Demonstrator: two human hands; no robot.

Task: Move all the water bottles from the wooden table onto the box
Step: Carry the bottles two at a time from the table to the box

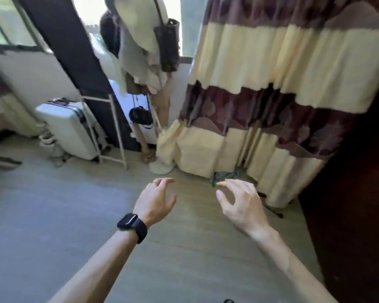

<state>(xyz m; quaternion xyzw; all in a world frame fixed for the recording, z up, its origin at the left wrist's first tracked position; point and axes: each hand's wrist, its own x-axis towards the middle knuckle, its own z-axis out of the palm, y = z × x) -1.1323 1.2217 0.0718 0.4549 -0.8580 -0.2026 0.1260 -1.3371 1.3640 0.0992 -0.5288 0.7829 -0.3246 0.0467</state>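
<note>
No water bottle, wooden table top or box shows in the head view. My left hand (157, 199), with a black watch on its wrist and a ring on one finger, hovers over the floor with its fingers curled apart and nothing in it. My right hand (241, 202) is held out beside it, fingers spread and curved, also holding nothing. Both hands are above bare floor in front of the curtain. The picture is blurred.
A striped cream and maroon curtain (260, 95) hangs at the right. A white suitcase (68, 127) stands at the left by a white metal frame (116, 136). Clothes and a bag hang on a stand (149, 62). Dark wooden furniture (359, 193) fills the right edge.
</note>
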